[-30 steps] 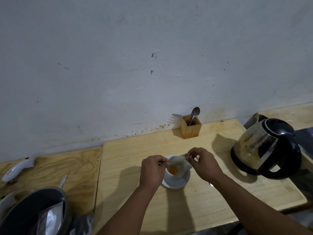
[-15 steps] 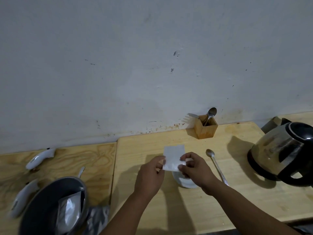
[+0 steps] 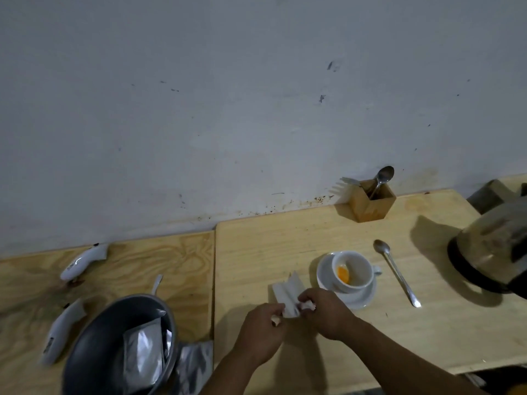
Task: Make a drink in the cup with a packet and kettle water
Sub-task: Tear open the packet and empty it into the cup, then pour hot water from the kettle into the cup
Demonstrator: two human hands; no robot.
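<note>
Near the bench's front edge, the left hand and right hand both pinch a crumpled white packet in their fingers. Just beside it stands the cup holding orange powder, with the kettle at the right edge.

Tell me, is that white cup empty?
Not empty: the cup stands upright on its saucer with orange powder at its bottom; no water shows.
</note>
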